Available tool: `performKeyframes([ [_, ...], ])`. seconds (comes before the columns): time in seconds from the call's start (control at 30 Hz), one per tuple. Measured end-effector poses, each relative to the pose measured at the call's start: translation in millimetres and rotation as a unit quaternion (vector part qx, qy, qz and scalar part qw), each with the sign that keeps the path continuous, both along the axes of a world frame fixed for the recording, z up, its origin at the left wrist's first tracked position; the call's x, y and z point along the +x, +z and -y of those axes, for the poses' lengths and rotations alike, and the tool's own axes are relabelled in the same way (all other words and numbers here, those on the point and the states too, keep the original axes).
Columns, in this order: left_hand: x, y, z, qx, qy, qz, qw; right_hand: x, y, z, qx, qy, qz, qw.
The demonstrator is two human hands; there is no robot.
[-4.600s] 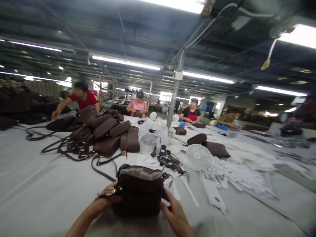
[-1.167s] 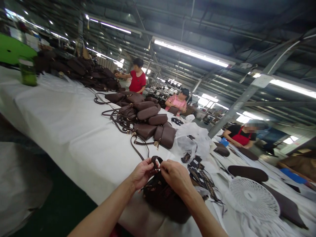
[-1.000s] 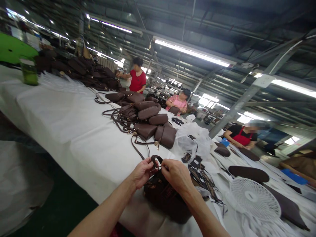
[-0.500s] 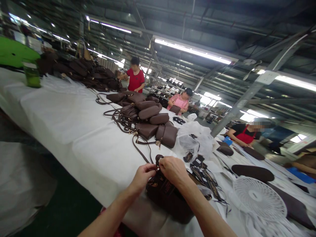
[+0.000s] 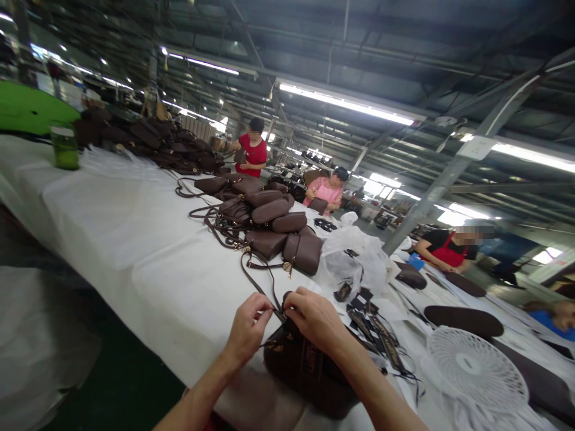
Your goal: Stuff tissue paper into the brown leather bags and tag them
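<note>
A dark brown handbag (image 5: 309, 383) lies at the near edge of the white-covered table, partly hidden by my right forearm. A dark hang tag (image 5: 311, 359) with gold lettering rests against it. My left hand (image 5: 249, 329) is closed in a pinch at the bag's top, beside the thin strap (image 5: 254, 281); whatever sits between the fingertips is too small to make out. My right hand (image 5: 314, 317) is curled over the strap's end at the top of the bag, its fingers almost touching the left fingertips.
A pile of brown handbags (image 5: 269, 209) with straps lies ahead. To the right are black tags (image 5: 359, 299), clear plastic (image 5: 354, 257) and a white fan grille (image 5: 471, 365). A green jar (image 5: 65, 149) stands far left. Several co-workers are across the table.
My left hand has shifted slightly left and up, its fingertips drawing away from the right hand's grip. The dark looped piece under my right fingers is now more covered.
</note>
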State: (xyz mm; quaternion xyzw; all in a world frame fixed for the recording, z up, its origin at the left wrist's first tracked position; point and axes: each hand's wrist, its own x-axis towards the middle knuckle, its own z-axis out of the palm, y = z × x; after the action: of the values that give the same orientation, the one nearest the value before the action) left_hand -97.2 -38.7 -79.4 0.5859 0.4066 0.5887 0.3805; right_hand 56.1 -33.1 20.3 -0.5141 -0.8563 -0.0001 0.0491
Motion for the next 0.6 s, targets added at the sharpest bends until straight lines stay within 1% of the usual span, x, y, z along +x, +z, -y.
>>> performKeyframes([
  [0.1, -4.2, 15.9, 5.0, 0.069, 0.006, -0.048, 0.996, -8.4, -0.1, 1.7, 0.008, 0.012, 0.014, 1.000],
  [0.2, -1.8, 22.7, 4.3, 0.083, -0.001, -0.053, 0.995, -11.5, -1.1, -0.1, 0.019, 0.017, 0.016, 1.000],
  [0.27, 1.0, 21.2, 1.5, 0.062, -0.008, -0.033, 0.997, -10.2, -2.1, -2.1, 0.023, 0.020, 0.009, 1.000],
  [0.37, 6.8, 14.1, -3.4, 0.012, -0.025, 0.037, 0.999, -6.4, -4.1, -5.0, 0.020, 0.022, -0.004, 1.000],
  [0.5, 17.4, 4.2, -7.4, -0.064, -0.057, 0.149, 0.985, -2.0, -6.4, -8.0, 0.010, 0.015, -0.020, 1.000],
  [0.6, 24.5, -0.3, -8.5, -0.076, -0.052, 0.169, 0.981, -0.4, -6.4, -9.5, 0.008, 0.014, -0.034, 0.999],
])
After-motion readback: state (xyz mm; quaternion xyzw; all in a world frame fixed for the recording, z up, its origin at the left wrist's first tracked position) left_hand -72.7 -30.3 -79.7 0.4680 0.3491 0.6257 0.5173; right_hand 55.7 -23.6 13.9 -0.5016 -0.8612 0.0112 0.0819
